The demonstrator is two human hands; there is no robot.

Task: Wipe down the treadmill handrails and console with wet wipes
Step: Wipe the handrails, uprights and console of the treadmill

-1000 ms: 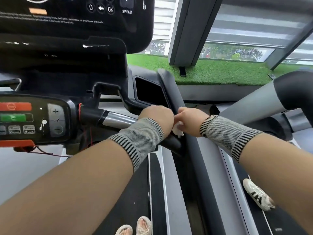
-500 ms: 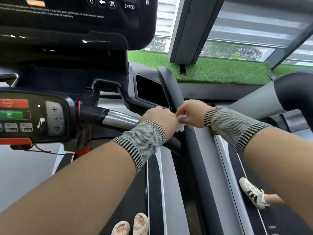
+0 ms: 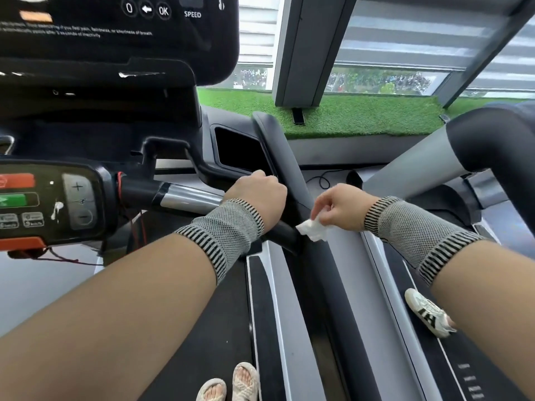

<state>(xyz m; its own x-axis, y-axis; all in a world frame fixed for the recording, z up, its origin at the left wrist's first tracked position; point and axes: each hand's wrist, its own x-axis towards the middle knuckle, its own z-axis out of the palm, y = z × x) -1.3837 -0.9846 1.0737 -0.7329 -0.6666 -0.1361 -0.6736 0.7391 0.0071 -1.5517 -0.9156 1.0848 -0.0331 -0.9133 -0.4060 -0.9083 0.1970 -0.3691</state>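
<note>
My left hand (image 3: 257, 195) grips the treadmill's right handrail (image 3: 185, 196), a bar with a silver section and a black end, its fingers curled over the top. To its right, my right hand (image 3: 338, 208) pinches a small crumpled white wet wipe (image 3: 312, 229), held just off the black end of the handrail and beside the black side rail (image 3: 278, 146). The black console (image 3: 115, 30) with white buttons and a SPEED label fills the upper left. A control panel (image 3: 49, 204) with red, green and plus/minus keys sits left of the handrail.
A neighbouring treadmill's grey and black upright (image 3: 451, 151) rises at the right, and another person's white shoe (image 3: 428, 315) stands on its belt. My sandalled feet (image 3: 231, 383) show at the bottom. Green turf (image 3: 362, 114) and a window pillar (image 3: 312, 50) lie beyond.
My right hand has pulled away to the right from my left hand, carrying the wipe with it. My left hand has kept its grip on the handrail.
</note>
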